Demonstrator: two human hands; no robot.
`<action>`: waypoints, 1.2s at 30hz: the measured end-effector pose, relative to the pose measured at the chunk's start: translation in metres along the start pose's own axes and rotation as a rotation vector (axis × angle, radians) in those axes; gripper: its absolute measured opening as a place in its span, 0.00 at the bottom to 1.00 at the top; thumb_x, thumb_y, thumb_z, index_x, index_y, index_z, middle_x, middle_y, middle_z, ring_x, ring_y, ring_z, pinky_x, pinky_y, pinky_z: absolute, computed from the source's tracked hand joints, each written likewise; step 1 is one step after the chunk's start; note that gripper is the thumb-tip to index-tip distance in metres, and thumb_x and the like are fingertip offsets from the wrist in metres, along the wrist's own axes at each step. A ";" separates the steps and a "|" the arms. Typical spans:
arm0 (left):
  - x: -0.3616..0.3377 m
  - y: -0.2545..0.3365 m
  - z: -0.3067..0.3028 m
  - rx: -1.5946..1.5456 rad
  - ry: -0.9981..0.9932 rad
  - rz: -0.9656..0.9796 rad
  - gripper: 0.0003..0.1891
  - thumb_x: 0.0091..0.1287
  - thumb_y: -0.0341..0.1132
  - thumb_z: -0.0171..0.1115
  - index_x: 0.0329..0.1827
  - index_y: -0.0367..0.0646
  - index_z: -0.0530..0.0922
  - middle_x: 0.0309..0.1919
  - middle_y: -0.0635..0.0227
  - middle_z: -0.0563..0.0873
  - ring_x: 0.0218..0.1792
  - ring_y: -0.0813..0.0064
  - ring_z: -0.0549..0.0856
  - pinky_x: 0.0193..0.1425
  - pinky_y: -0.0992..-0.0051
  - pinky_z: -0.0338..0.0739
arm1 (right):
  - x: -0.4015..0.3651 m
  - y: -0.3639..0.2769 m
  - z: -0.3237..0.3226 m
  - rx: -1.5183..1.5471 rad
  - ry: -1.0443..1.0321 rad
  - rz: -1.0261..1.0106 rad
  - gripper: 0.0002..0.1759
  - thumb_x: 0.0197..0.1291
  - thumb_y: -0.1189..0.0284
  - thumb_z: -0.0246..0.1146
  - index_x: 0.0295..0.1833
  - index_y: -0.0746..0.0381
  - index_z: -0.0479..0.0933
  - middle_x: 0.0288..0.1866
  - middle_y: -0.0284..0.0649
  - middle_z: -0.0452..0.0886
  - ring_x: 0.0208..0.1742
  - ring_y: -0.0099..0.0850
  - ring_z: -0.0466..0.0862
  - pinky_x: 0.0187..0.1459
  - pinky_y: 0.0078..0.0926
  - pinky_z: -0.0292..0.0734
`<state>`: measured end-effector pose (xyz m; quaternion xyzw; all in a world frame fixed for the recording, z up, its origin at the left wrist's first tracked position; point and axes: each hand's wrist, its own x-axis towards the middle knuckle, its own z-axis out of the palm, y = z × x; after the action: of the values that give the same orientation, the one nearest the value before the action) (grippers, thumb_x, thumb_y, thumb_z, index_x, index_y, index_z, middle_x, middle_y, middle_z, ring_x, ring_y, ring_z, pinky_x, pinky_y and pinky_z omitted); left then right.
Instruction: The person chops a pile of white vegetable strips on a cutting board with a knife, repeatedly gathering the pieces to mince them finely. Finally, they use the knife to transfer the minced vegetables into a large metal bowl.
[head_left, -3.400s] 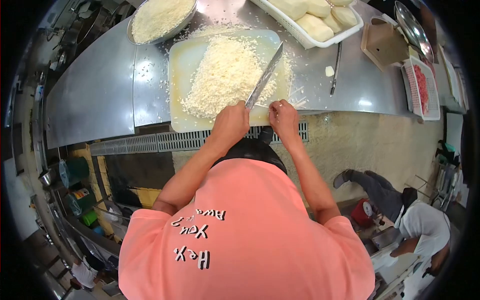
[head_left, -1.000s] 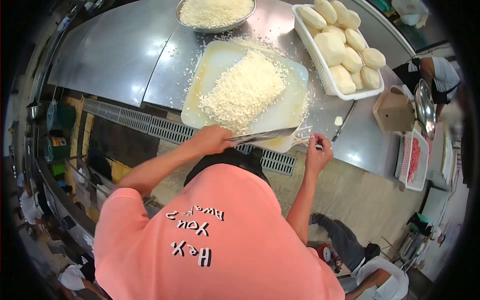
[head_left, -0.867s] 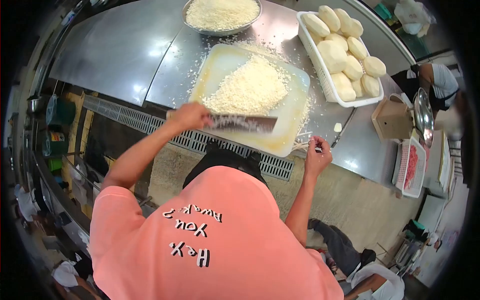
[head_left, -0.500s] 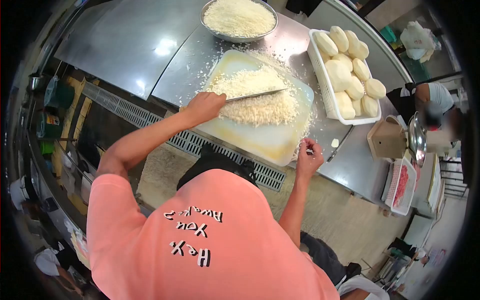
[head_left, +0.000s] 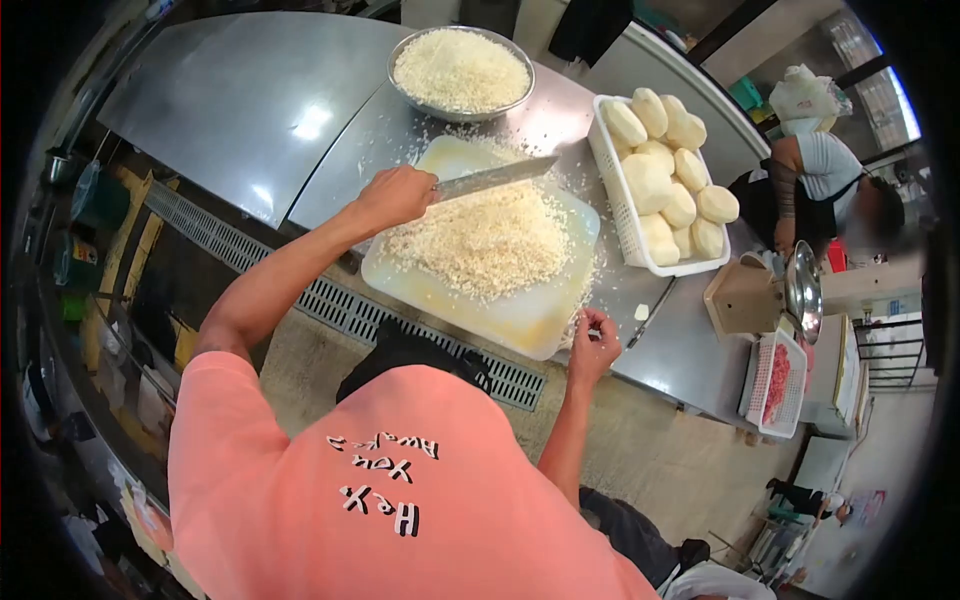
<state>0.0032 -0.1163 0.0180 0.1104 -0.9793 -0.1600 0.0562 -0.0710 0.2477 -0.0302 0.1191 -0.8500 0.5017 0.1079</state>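
Note:
My left hand [head_left: 398, 196] is closed around the handle of a wide-bladed kitchen knife [head_left: 495, 180]. Its blade points right, along the far side of a heap of chopped pale vegetable [head_left: 490, 240], with the broad face visible. Under the heap lies a translucent cutting board [head_left: 470, 308], stained yellowish near its front edge. My right hand [head_left: 594, 348] is by the board's near right corner, fingers curled together. Whatever may be between those fingertips is too small to make out. Chopped bits cling along the board's right edge.
Beyond the board stands a metal bowl [head_left: 462, 72] full of chopped pieces. A white basket [head_left: 625, 205] holds several peeled, pale round vegetables. To the right are a thin dark tool [head_left: 652, 315], a cardboard box [head_left: 742, 298], a basket of reddish pieces [head_left: 775, 385] and another person [head_left: 815, 185].
The knife has moved from across the middle of the heap to its far side, blade face now showing. The heap looks more spread out. My right hand stays by the board's corner.

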 end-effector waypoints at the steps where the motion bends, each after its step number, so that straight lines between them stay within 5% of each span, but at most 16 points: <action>1: 0.009 -0.004 0.001 0.000 0.012 0.004 0.12 0.66 0.38 0.58 0.33 0.37 0.79 0.26 0.50 0.83 0.33 0.45 0.83 0.38 0.53 0.76 | 0.000 0.001 0.000 0.015 -0.009 0.023 0.03 0.54 0.79 0.67 0.35 0.64 0.83 0.29 0.35 0.80 0.29 0.22 0.78 0.28 0.19 0.74; 4: 0.052 -0.030 0.029 -0.005 0.106 -0.022 0.08 0.62 0.32 0.57 0.32 0.37 0.80 0.31 0.47 0.84 0.37 0.46 0.84 0.40 0.50 0.76 | 0.004 0.017 0.009 0.033 -0.027 -0.028 0.04 0.54 0.79 0.67 0.37 0.64 0.83 0.30 0.35 0.80 0.31 0.22 0.78 0.28 0.18 0.74; 7: 0.080 -0.046 0.061 0.092 -0.020 -0.008 0.07 0.60 0.31 0.56 0.33 0.38 0.81 0.32 0.49 0.84 0.37 0.47 0.85 0.40 0.51 0.77 | 0.015 0.017 0.028 0.115 -0.035 -0.058 0.05 0.57 0.78 0.65 0.40 0.64 0.83 0.32 0.36 0.80 0.34 0.22 0.79 0.29 0.18 0.75; 10: 0.075 -0.025 0.070 0.158 -0.051 0.180 0.07 0.58 0.29 0.55 0.33 0.39 0.82 0.31 0.49 0.84 0.37 0.49 0.85 0.39 0.52 0.78 | 0.041 0.031 0.052 0.073 -0.022 -0.097 0.07 0.60 0.77 0.63 0.43 0.64 0.83 0.36 0.37 0.80 0.36 0.24 0.79 0.31 0.21 0.76; 11: 0.070 -0.021 0.068 0.122 -0.079 0.262 0.07 0.60 0.32 0.56 0.33 0.40 0.80 0.29 0.50 0.84 0.34 0.48 0.84 0.38 0.52 0.77 | 0.050 0.033 0.059 0.127 -0.108 -0.021 0.12 0.65 0.73 0.59 0.50 0.63 0.81 0.46 0.41 0.81 0.46 0.32 0.81 0.45 0.30 0.78; 12: 0.065 -0.016 0.061 0.085 -0.101 0.344 0.08 0.63 0.35 0.58 0.34 0.40 0.79 0.27 0.50 0.83 0.32 0.47 0.83 0.37 0.53 0.76 | 0.063 0.040 0.068 0.129 -0.116 -0.018 0.12 0.65 0.73 0.59 0.50 0.63 0.81 0.46 0.41 0.81 0.46 0.32 0.81 0.45 0.30 0.78; 14: 0.040 0.000 0.020 0.055 -0.135 0.324 0.09 0.64 0.37 0.58 0.34 0.40 0.79 0.25 0.51 0.82 0.32 0.47 0.83 0.37 0.53 0.75 | 0.092 0.071 0.091 0.075 -0.211 -0.191 0.17 0.69 0.71 0.52 0.59 0.62 0.77 0.60 0.46 0.77 0.61 0.40 0.76 0.63 0.40 0.68; 17: -0.005 -0.008 -0.002 -0.032 -0.078 0.073 0.11 0.66 0.39 0.57 0.33 0.40 0.79 0.24 0.52 0.82 0.33 0.47 0.83 0.38 0.53 0.75 | 0.121 0.095 0.121 0.110 -0.332 -0.188 0.21 0.71 0.69 0.47 0.65 0.61 0.72 0.68 0.47 0.72 0.72 0.43 0.66 0.72 0.40 0.55; 19: -0.037 -0.025 -0.006 -0.056 0.099 -0.149 0.13 0.68 0.40 0.56 0.33 0.38 0.79 0.24 0.51 0.82 0.32 0.47 0.83 0.38 0.52 0.76 | 0.127 0.088 0.136 0.059 -0.397 -0.218 0.21 0.72 0.68 0.47 0.66 0.61 0.71 0.69 0.47 0.71 0.73 0.42 0.65 0.72 0.37 0.55; 22: -0.079 -0.040 0.020 0.046 0.094 -0.376 0.12 0.67 0.37 0.56 0.33 0.37 0.79 0.24 0.49 0.83 0.30 0.47 0.84 0.36 0.52 0.77 | 0.124 0.073 0.162 0.030 -0.466 -0.328 0.22 0.73 0.63 0.47 0.65 0.62 0.73 0.68 0.47 0.72 0.71 0.41 0.67 0.70 0.32 0.59; 24: -0.093 -0.031 0.065 0.101 0.016 -0.413 0.12 0.66 0.35 0.55 0.32 0.33 0.79 0.24 0.46 0.83 0.28 0.45 0.84 0.34 0.53 0.79 | 0.123 0.038 0.167 0.276 -0.720 -0.129 0.27 0.74 0.55 0.44 0.63 0.63 0.75 0.64 0.44 0.76 0.67 0.37 0.72 0.70 0.33 0.58; 28: -0.071 0.050 0.079 -0.098 -0.004 -0.379 0.12 0.66 0.31 0.52 0.30 0.28 0.78 0.23 0.42 0.82 0.27 0.43 0.84 0.34 0.53 0.79 | 0.112 -0.017 0.166 0.409 -0.845 -0.200 0.25 0.73 0.58 0.48 0.56 0.67 0.78 0.56 0.46 0.82 0.60 0.39 0.77 0.64 0.31 0.66; 33: -0.060 0.098 0.015 -0.315 0.032 -0.363 0.09 0.61 0.26 0.52 0.30 0.28 0.78 0.23 0.40 0.81 0.29 0.41 0.84 0.38 0.51 0.78 | 0.101 -0.063 0.126 0.570 -0.645 -0.367 0.26 0.72 0.57 0.48 0.57 0.66 0.78 0.59 0.47 0.80 0.63 0.40 0.76 0.66 0.36 0.64; 36: -0.051 0.096 0.049 -0.290 0.002 -0.312 0.08 0.59 0.26 0.52 0.30 0.28 0.78 0.25 0.39 0.82 0.31 0.43 0.84 0.39 0.51 0.78 | 0.102 -0.069 0.096 0.554 -0.479 -0.396 0.26 0.71 0.57 0.48 0.57 0.67 0.78 0.59 0.48 0.80 0.63 0.41 0.75 0.67 0.35 0.63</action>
<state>0.0266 -0.0007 -0.0012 0.2516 -0.9170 -0.3059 0.0472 -0.1522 0.1212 0.0120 0.4182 -0.6445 0.6391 -0.0348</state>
